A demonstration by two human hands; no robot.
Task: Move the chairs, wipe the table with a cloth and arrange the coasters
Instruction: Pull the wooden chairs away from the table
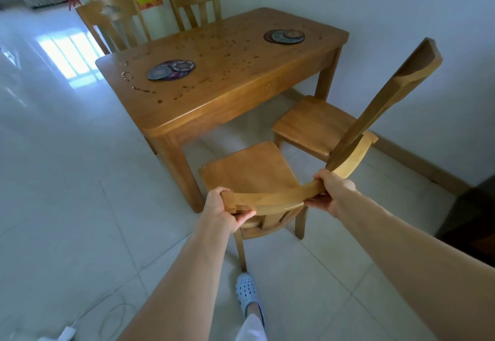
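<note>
Our left hand [223, 208] is closed round the left end of the curved top rail of the nearest chair [249, 169], fingers over the wood and thumb beneath. Our right hand [330, 193] grips the same rail further to the right, fingers folded over its upper edge. Both hands hold only the rail.

The chair stands on the pale tiled floor [80, 180], just off the near corner of the bench [214, 105], with its seat facing the bench leg. A second chair [313, 123] stands just beside it on the wall side, its tall back rising to the right. Two more chairs [115, 22] stand at the far end of the bench.

The wooden top is speckled with dark drops and smears, thickest toward the left edge. It carries two groups of coasters. The near group [171, 70] is a large dark round mat with two smaller discs lying on it. The far group [284, 36], toward the wall, is stacked the same way.

Below our arms a white perforated shoe [247, 292] rests on the tiles, and a white cable [115, 314] lies to its left.
</note>
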